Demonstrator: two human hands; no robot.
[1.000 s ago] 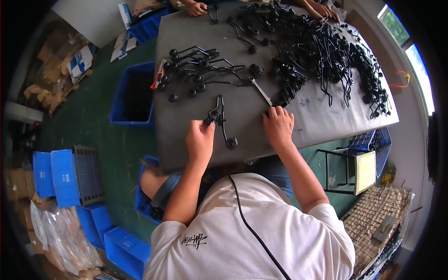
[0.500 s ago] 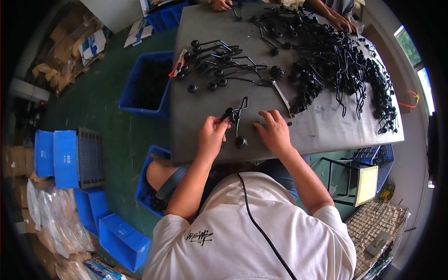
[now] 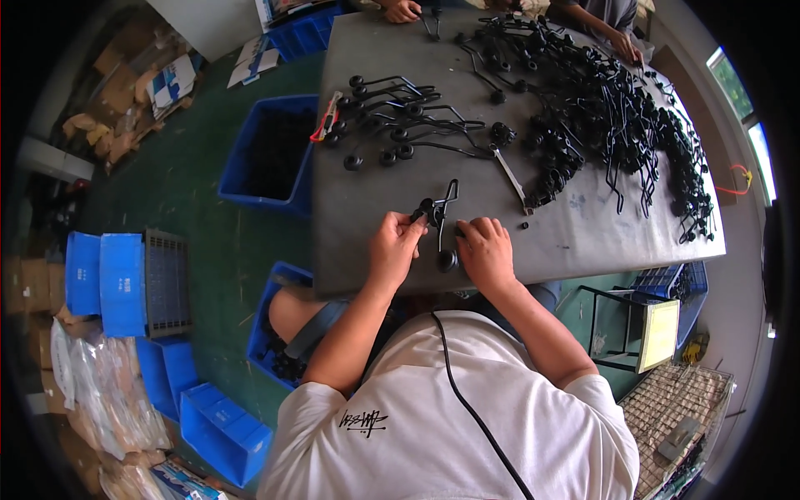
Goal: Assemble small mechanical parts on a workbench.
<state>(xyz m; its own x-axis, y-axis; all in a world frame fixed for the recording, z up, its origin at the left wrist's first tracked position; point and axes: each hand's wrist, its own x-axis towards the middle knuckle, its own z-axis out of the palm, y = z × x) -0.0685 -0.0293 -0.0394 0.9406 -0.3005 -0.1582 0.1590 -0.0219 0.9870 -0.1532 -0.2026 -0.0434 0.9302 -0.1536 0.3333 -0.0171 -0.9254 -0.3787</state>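
Note:
My left hand [image 3: 395, 250] is closed on a bent black wire bracket [image 3: 442, 218], pinching it at the round black knobs near its middle. The looped wire end points away from me, and a round black wheel [image 3: 447, 261] hangs at its near end, close above the table. Just to the right, my right hand [image 3: 487, 252] has its fingers curled together, thumb and forefinger around a small black piece whose kind I cannot make out. Beyond it, a tiny black part [image 3: 525, 225] lies on the grey table [image 3: 367, 200].
Several similar black wire brackets [image 3: 433, 125] lie in a row at the far left, a large pile [image 3: 617, 117] at the right. Between them rests a flat silver tool [image 3: 510, 182]. Blue bins [image 3: 287, 200] stand left of the table. Another person's hands [image 3: 403, 11] show at the far edge.
My right hand has drawn its fingers together and come closer to the bracket in my left hand. The whole view has shifted slightly.

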